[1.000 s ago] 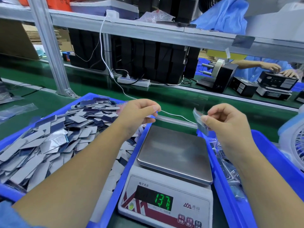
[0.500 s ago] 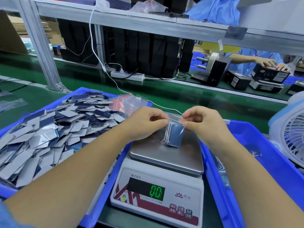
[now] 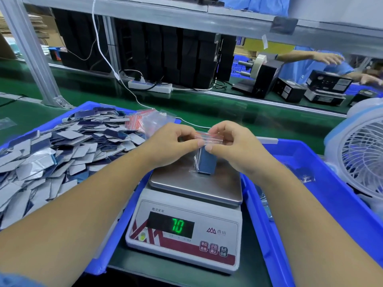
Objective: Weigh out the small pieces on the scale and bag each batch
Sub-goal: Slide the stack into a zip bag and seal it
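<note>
Your two hands meet above the far part of the scale (image 3: 194, 189), which sits on the green table (image 3: 207, 112) between two blue bins. Your left hand (image 3: 172, 141) and right hand (image 3: 234, 146) each pinch the top edge of a small clear bag (image 3: 205, 154), fingers curled on its red-striped seal strip. The bag hangs down between your thumbs with a batch of dark blue pieces (image 3: 207, 164) inside, its bottom corner on or just above the steel plate; I cannot tell if it truly rests there. The display (image 3: 177, 225) shows 70 in green.

Risks from here, as I judge them: if the strip is pressed unevenly, one end may stay open and pieces could slide out when the bag is tipped. The stiff pieces stand upright and close to the mouth, so an edge could catch in the seal. The bag's corner or your hands pressing on the plate would make the reading unreliable, so do not trust it now.

The left bin (image 3: 89, 106) is heaped with loose pieces (image 3: 62, 146), with spare bags (image 3: 149, 121) at its far corner just beside your left hand; a careless elbow could knock some over the rim. The right bin (image 3: 310, 175) takes finished bags. A fan (image 3: 360, 150) stands at far right.
</note>
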Demonstrator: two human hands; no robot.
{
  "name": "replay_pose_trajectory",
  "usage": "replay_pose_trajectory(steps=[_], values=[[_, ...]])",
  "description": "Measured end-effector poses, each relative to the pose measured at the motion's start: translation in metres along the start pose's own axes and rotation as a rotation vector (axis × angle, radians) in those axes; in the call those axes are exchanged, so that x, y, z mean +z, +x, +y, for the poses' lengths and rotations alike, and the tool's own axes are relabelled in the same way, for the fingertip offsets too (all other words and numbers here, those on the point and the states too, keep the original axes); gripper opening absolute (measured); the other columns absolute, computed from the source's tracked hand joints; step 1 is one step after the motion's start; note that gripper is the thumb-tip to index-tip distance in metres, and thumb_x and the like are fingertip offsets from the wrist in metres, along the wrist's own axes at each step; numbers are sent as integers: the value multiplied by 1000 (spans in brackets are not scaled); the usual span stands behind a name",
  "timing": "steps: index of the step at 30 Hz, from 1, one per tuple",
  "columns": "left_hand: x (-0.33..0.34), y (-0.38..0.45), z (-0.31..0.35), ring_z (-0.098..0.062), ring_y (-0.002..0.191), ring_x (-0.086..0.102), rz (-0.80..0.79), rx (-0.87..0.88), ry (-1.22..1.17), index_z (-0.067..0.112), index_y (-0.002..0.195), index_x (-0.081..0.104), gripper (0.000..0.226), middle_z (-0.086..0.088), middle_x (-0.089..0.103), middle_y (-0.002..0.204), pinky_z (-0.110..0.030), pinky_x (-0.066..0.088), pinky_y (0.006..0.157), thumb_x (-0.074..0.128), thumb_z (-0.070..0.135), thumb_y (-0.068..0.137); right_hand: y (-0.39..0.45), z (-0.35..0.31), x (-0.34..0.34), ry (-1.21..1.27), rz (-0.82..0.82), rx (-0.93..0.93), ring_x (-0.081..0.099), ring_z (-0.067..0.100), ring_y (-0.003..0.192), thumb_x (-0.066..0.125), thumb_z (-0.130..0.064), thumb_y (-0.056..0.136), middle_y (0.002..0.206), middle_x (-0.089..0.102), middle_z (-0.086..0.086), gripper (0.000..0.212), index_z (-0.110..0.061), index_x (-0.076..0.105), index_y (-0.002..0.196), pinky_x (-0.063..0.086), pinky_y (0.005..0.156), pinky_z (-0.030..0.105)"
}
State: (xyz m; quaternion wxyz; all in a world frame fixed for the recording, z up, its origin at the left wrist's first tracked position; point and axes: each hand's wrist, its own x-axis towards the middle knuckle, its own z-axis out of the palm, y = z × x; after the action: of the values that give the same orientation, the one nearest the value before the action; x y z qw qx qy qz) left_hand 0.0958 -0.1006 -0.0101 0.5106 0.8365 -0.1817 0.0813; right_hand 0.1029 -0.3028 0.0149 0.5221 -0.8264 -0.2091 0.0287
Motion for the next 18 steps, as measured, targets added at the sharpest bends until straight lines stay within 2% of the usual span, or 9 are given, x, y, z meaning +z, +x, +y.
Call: replay_pose_trajectory(steps=[3,8,11,13,16,18], values=[[-2,-1,0,6,58,51,4,11,109,27,84,74,16,18,66,69,-8,39,60,65,38,92,-1,0,4,-89,-4,-7,70,21,89,77,-24,77,91,73,-5,17,-28,68,91,58,83,50],[-3,0,1,11,61,53,59,-9,166,40,81,69,20,28,66,74,-4,37,60,63,31,98,0,0,3,-134,11,20,70,26,88,79,-24,79,87,73,-3,15,-27,68,89,58,80,51],[-4,0,0,9,62,51,93,-22,173,30,84,73,20,18,67,81,-4,37,62,60,31,99,1,1,-2,-126,44,61,69,25,85,79,-22,77,86,72,-2,14,-26,69,86,59,80,50],[-5,0,-1,9,63,52,99,-41,162,24,88,74,20,16,68,84,-3,37,62,60,31,99,2,1,-10,-120,116,94,66,20,75,77,-17,77,80,72,-3,11,-25,70,80,58,77,46],[-6,0,-1,11,64,53,101,-56,151,23,90,75,20,19,68,86,-1,37,63,60,31,99,4,2,-27,-80,272,179,57,13,60,67,-14,76,62,66,-11,11,-22,70,70,51,60,33],[-5,0,-1,12,66,54,101,-60,146,24,90,75,19,21,69,85,-1,37,63,60,30,99,5,4,-39,-229,336,246,54,13,54,61,-20,75,55,63,-13,11,-20,69,67,45,52,24]])
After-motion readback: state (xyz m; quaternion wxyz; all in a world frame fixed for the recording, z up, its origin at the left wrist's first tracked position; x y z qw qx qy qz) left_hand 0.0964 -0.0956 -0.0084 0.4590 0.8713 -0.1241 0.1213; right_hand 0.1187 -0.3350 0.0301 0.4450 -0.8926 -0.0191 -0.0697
